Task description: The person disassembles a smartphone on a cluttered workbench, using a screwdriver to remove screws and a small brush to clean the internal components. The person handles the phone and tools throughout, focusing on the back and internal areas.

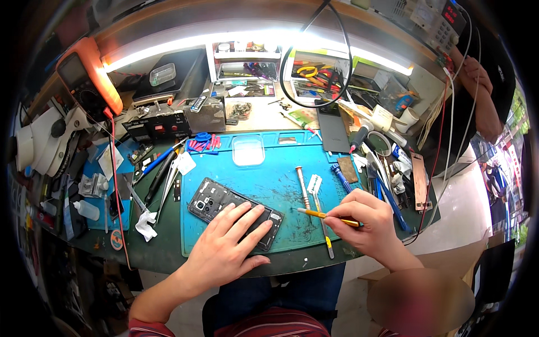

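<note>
The phone (209, 203), its inner frame exposed, lies on the blue mat (275, 182) under the left hand (229, 240), its long axis slanting from ahead-left of that hand to its right. This nearer hand rests flat, fingers spread, gripping nothing. Right of the phone, the right hand (366, 222) pinches a yellow-handled tool (314, 213), tip pointing left, apart from the phone.

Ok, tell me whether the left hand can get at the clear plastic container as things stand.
Probably yes: the left hand rests on the opened phone, and beyond that phone only blue mat seems to lie between it and the clear plastic container.
</note>
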